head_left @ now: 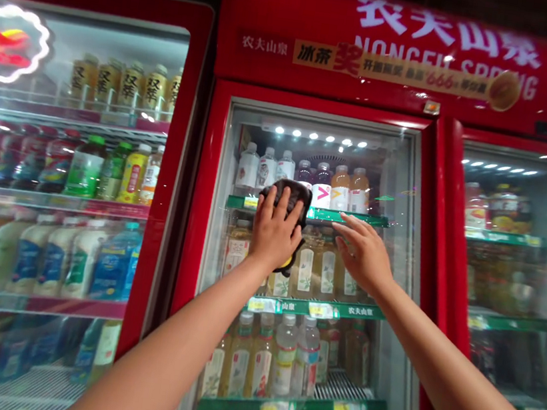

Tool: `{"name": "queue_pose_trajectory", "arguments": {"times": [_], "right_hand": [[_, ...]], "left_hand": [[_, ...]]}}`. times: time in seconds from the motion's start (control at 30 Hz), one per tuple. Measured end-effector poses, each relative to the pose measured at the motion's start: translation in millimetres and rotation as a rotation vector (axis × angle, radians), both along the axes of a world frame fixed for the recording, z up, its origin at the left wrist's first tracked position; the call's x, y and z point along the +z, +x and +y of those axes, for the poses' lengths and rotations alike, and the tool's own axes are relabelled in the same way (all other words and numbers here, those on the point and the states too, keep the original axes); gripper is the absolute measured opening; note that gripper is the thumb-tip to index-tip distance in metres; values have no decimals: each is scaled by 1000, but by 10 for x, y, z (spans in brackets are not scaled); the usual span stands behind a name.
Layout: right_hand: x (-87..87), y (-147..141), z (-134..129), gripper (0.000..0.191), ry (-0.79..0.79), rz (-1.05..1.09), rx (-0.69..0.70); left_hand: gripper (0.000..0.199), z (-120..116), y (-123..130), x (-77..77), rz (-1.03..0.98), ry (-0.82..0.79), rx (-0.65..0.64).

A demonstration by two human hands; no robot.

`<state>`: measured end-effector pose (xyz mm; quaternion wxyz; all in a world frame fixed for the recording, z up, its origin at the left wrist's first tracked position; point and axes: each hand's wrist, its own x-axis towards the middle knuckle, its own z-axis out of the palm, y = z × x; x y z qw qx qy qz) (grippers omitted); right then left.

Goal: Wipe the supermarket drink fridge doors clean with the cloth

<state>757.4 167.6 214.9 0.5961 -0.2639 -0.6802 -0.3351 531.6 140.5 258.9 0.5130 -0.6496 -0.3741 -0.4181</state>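
Note:
My left hand (276, 232) presses a dark, crumpled cloth (297, 192) flat against the glass door (311, 227) of a red drinks fridge. The fingers are spread over the cloth, and a bit of yellow shows at its lower edge. To the right, my right hand (365, 254) is raised close to the same glass with its fingers stretched out and nothing in them. Whether its fingertips touch the glass, I cannot tell. Behind the door stand rows of bottles, among them white-labelled bottles (248, 165) on the top shelf and tea-coloured bottles (306, 266) below.
The door's red frame (207, 189) surrounds the glass. On the left stands another red-framed fridge (147, 249) with bottles and cans. A second door (510, 276) adjoins on the right. Above runs a red header sign (279, 11) with a long promotional strip (386, 70).

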Motion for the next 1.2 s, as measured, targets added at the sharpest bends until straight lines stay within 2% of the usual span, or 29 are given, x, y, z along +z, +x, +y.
{"name": "queue_pose_trajectory", "arguments": {"times": [0.07,0.13,0.17,0.23,0.33,0.4,0.43,0.5,0.57,0.63,0.7,0.77,0.83,0.9,0.97,1.0,1.07,1.13,1.2], "right_hand": [[-63,-5,5,33,1,-47,-42],[-124,12,0,33,3,-79,-74],[-147,26,-1,33,3,-91,-83],[-173,58,3,34,0,-112,-87],[-176,109,15,34,-7,-138,-75],[-172,153,20,35,-7,-161,-68],[-172,183,22,36,-7,-177,-66],[-181,263,27,36,-6,-206,-69],[-205,372,37,36,-3,-231,-80],[-238,502,52,36,-6,-257,-92],[-271,640,69,37,-21,-283,-104],[-293,767,85,37,-38,-297,-116],[-298,872,101,37,-43,-301,-134],[-292,949,119,36,-33,-316,-151],[-286,1008,137,37,-13,-347,-166],[-288,1034,145,37,-4,-363,-174],[-304,1086,157,37,10,-388,-192],[-335,1144,162,37,17,-406,-207],[-373,1207,161,36,25,-423,-220]], "left_hand": [[55,-54,-120,-162,148,-60,16],[52,-130,-329,-238,207,-86,36],[51,-162,-424,-224,166,-73,48],[53,-188,-516,-96,-42,-6,67],[57,-110,-314,206,-328,99,65],[55,-16,-15,322,-317,111,48],[55,28,140,324,-259,94,43],[54,90,384,216,-97,39,24],[54,105,472,19,78,-25,4],[53,78,405,-159,221,-80,-6],[52,36,265,-222,253,-99,1],[51,16,172,-134,114,-53,19],[51,44,214,55,-126,38,27],[53,113,404,240,-286,101,20],[55,194,666,318,-282,101,6],[54,230,789,300,-225,80,-3],[54,277,952,157,-45,22,-22],[56,282,967,-66,148,-37,-44],[57,247,857,-265,289,-85,-55]]}}
